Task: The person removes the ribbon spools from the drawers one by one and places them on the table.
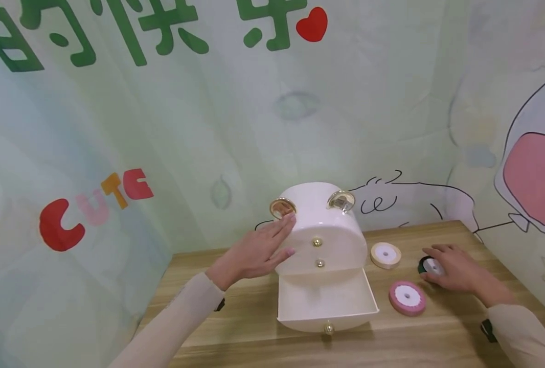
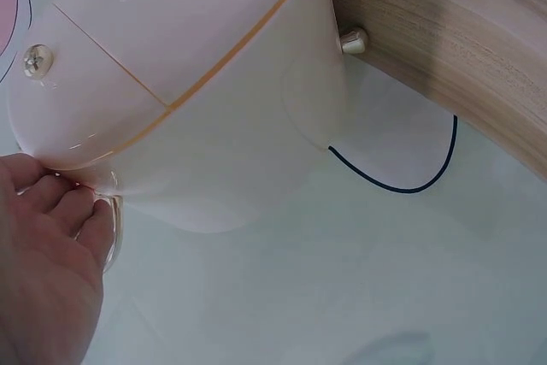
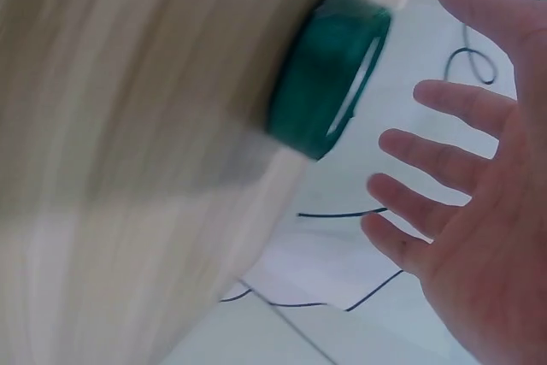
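Observation:
A white rounded box (image 1: 320,225) with gold knobs and two gold-rimmed ears stands on the table, its bottom drawer (image 1: 325,299) pulled out and bare inside. My left hand (image 1: 258,250) rests at the box's upper left, by the left ear (image 1: 282,208); in the left wrist view its fingers touch the box's edge. On the right, my right hand (image 1: 456,271) is over a green ribbon roll (image 1: 431,266). The right wrist view shows that hand (image 3: 479,185) with fingers spread, apart from the green roll (image 3: 329,74), which lies flat on the table.
A cream ribbon roll (image 1: 385,255) lies right of the box, and a pink ribbon roll (image 1: 407,298) sits nearer the front, beside the drawer. Behind the wooden table (image 1: 235,332) hangs a printed cloth backdrop (image 1: 208,128).

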